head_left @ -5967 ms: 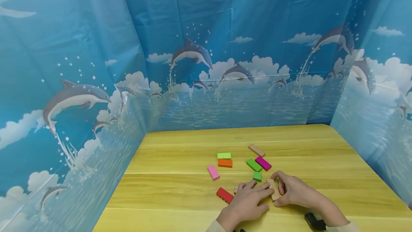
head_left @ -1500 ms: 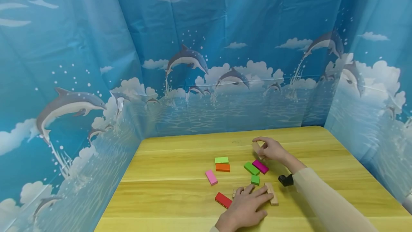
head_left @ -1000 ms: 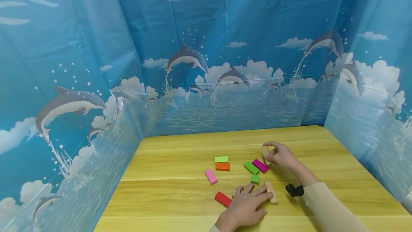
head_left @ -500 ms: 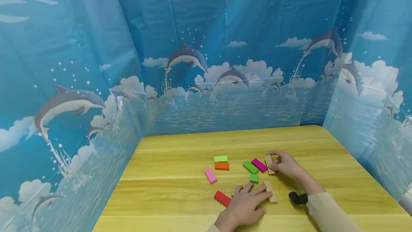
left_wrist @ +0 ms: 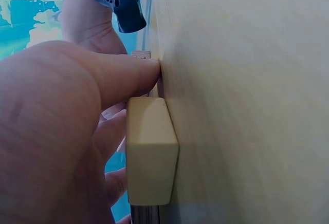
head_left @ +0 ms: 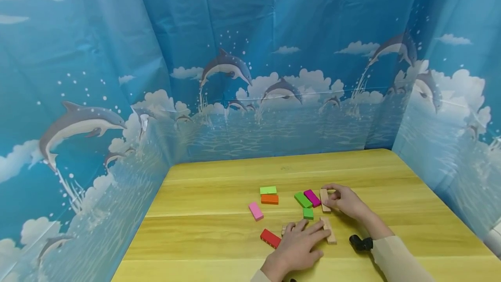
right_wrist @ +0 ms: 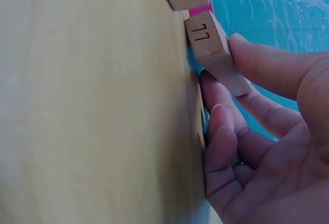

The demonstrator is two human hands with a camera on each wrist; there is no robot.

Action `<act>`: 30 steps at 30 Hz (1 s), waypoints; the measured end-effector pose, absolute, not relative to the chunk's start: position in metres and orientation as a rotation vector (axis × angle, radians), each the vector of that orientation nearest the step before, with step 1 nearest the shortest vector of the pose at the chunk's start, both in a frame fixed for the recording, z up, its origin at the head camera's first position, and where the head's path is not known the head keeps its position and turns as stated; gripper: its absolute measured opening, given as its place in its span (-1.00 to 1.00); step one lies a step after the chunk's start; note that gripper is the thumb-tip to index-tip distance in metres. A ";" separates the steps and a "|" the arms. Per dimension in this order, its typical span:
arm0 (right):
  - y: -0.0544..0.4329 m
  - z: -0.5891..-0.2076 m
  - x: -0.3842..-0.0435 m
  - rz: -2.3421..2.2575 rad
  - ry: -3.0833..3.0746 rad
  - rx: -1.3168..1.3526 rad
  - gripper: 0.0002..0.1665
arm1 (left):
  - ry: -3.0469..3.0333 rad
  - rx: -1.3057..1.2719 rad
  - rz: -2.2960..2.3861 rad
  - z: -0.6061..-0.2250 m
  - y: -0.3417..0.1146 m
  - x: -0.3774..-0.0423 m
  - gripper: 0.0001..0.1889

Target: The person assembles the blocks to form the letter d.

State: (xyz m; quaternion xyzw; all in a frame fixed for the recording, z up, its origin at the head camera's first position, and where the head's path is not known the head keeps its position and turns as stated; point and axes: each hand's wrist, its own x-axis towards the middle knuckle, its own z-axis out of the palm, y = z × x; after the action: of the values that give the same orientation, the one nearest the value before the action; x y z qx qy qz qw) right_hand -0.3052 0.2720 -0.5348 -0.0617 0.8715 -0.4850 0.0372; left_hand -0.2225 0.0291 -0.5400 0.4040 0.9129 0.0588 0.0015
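My right hand (head_left: 349, 203) pinches a plain wooden block (head_left: 324, 201) between thumb and fingers, just right of a magenta block (head_left: 312, 198). In the right wrist view this wooden block (right_wrist: 213, 47) is tilted and carries dark marks like "77" on its end. My left hand (head_left: 298, 245) rests palm down with fingers spread, its fingertips at a second plain wooden block (head_left: 329, 232). Under that hand a third wooden block (head_left: 283, 230) is mostly hidden. The left wrist view has a plain block (left_wrist: 150, 154) close beside the thumb.
Two green blocks (head_left: 303, 199) lie left of the magenta one. Farther left are a lime block (head_left: 268, 190), an orange block (head_left: 269, 199) and a pink block (head_left: 256, 211). A red block (head_left: 270, 238) lies by my left hand. A dolphin-print curtain (head_left: 250, 134) surrounds the yellow table (head_left: 203, 229).
My right hand has left the block near my left hand, gripped the far wooden block and brought it nearer, beside the magenta block. My left hand has stayed nearly still.
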 end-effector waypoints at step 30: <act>0.264 -0.538 -0.301 -1.484 2.644 -0.380 -0.41 | 2.845 1.262 0.189 -0.539 0.029 -0.225 -0.43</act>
State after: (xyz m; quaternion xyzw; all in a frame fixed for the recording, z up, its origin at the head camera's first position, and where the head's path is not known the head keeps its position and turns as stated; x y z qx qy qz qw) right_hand -0.3011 0.2644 -0.5385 -0.1243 0.8645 -0.4851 0.0428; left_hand -0.2245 0.0292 -0.5393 0.4047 0.9123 0.0607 0.0116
